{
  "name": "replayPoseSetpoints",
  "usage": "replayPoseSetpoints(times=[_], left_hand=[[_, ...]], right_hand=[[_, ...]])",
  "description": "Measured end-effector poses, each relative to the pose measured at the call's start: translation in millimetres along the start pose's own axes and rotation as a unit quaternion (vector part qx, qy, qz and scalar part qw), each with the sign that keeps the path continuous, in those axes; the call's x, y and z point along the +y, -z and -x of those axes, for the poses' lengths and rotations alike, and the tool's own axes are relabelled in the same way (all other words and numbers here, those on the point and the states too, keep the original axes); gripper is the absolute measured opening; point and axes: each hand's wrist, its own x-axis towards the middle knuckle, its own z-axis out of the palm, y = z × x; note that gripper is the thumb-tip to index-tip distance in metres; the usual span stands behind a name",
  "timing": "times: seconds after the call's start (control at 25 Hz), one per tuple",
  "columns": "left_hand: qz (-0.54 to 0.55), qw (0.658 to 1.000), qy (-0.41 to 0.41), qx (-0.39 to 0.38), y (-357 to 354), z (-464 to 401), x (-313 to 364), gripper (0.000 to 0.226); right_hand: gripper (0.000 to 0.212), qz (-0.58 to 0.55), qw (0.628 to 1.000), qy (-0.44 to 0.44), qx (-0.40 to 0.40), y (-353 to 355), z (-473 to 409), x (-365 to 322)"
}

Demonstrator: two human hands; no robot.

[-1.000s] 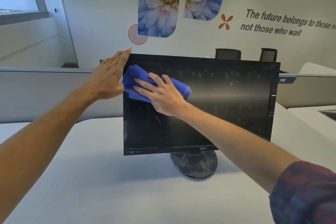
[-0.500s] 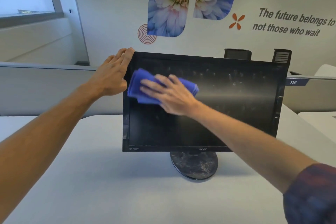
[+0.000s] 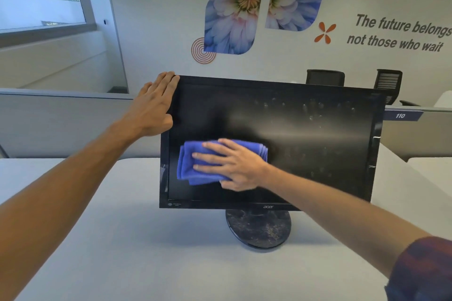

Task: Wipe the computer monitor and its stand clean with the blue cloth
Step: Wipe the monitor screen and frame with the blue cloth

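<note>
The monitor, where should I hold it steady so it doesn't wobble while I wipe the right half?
Probably the top edge of the monitor, from above or the left corner, as the left hand does now. The panel stands tall on one small round stand, and the right hand presses the blue cloth against it.

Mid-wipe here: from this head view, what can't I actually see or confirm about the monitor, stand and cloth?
- Monitor back: faces away from the head camera.
- Screen under the blue cloth and right hand: covered, so its cleanliness is unknown.
- Stand neck and rear of base: hidden behind the monitor's lower bezel.
- Left hand fingertips: wrap past the monitor's top left corner.
- Bezel label at lower left: too small to read.
</note>
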Motion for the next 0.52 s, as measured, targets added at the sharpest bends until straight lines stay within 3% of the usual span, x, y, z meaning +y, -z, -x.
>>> replayPoseSetpoints(times=[0.2, 0.36, 0.52], left_hand=[[-0.005, 1.000, 0.013, -0.009, -4, 5, 7, 0.096], [0.006, 0.999, 0.032, 0.022, -6, 1, 11, 0.090], [-0.013, 0.999, 0.023, 0.028, -6, -2, 22, 0.089]], right_hand=[[0.071, -0.010, 0.999, 0.041, -0.005, -18, 22, -31], [0.070, 0.031, 0.994, -0.073, 0.074, 36, 11, 46], [0.067, 0.062, 0.991, -0.114, 0.043, 60, 19, 111]])
